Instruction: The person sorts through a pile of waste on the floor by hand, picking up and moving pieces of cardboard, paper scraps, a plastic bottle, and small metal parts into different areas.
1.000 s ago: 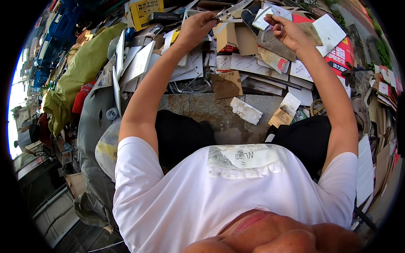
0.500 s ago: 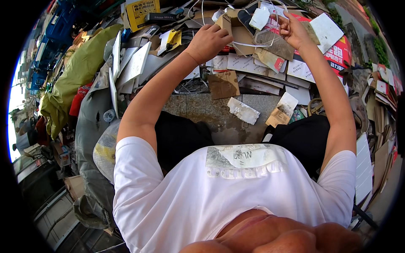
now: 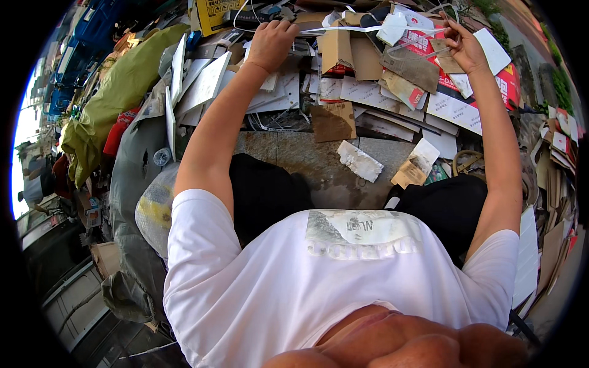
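White plastic strapping band [image 3: 368, 29], thin and flat: stretched nearly taut between the two hands, across the top of the cardboard heap [image 3: 368, 67]. Half a second back, slack and looped among the scraps; a full second back, bunched close between hands held nearer together. Now drawn out long, so apparently pulled free of the pile along most of its length.

Head view, single entry:
- Left hand [image 3: 270, 43]: closed in a fist over the left end of the band, knuckles up, moved outward to the left since the earlier frames. Just beyond it, a yellow carton [image 3: 215, 12] and loose white cable.
- Right hand [image 3: 464, 46]: fingers pinched shut on the right end of the band, shifted outward to the right. Just beyond its fingers, a white card [image 3: 491, 52]; beneath it, a red-and-white printed box [image 3: 478, 92], flattened.
- Hands well apart, arms fully extended.
- Between the hands, under the band: torn brown corrugated pieces, white paper sheets.
- Nearer the body than the hands: bare concrete slab [image 3: 294, 153] with a brown cardboard scrap [image 3: 333, 121] and a crumpled white scrap [image 3: 360, 161].
- Left of the left forearm: upright white boards [image 3: 205, 80], olive-green sack [image 3: 116, 98].
- Whether the band's far loops remain snagged in the heap: cannot tell.
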Demonstrator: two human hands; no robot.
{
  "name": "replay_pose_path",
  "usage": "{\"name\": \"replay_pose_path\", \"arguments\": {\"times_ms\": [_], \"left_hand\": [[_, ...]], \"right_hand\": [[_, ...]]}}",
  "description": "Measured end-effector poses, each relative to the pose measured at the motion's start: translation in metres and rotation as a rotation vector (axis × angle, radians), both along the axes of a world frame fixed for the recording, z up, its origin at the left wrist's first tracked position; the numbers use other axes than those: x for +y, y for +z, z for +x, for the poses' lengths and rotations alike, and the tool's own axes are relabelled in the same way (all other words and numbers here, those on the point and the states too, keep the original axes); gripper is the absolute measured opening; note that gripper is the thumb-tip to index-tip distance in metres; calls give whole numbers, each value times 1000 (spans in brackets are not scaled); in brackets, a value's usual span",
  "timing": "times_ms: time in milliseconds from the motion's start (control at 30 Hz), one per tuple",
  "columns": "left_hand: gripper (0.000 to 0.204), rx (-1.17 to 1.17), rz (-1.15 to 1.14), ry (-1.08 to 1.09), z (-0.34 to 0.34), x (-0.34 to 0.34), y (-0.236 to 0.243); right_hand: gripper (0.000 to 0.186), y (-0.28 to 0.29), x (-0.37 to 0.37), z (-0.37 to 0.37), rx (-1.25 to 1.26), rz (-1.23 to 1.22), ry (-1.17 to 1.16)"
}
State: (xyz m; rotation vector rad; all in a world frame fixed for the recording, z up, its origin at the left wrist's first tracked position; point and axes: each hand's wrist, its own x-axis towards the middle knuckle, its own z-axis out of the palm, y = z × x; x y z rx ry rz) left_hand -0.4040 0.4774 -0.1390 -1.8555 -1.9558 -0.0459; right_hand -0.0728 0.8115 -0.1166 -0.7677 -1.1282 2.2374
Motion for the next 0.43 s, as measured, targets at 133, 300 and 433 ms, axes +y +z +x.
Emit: {"name": "replay_pose_path", "arguments": {"times_ms": [133,300,433], "left_hand": [[16,-17,60,155,-41,-20,-12],[16,-92,111,337,-81,-52,-24],[19,-176,108,515,-98,-72,-29]], "right_hand": [[21,-4,24,20,-35,52,69],[18,-36,81,59,-96,8,-195],[19,-59,118,84,-109,-21,-287]]}}
